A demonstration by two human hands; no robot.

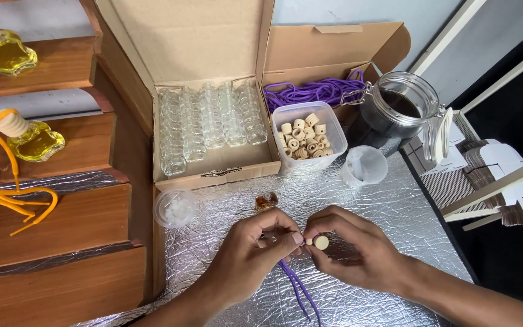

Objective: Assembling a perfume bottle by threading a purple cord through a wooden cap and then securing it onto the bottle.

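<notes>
My left hand (pixel 255 248) pinches the end of a purple cord (pixel 298 290) whose two strands trail toward me over the silver foil surface (pixel 388 212). My right hand (pixel 352 245) holds a small round wooden cap (pixel 321 242) at its fingertips, right against the cord end. Just beyond my left hand stands a tiny glass bottle (pixel 266 200) of amber liquid.
An open cardboard box (pixel 213 163) holds rows of empty glass bottles. Beside it sit purple cords (pixel 310 92), a tub of wooden caps (pixel 304 138), a glass jar of dark liquid (pixel 398 104), a small plastic cup (pixel 364 165) and a round lidded container (pixel 175 208). Filled yellow bottles (pixel 31 140) rest on wooden steps at left.
</notes>
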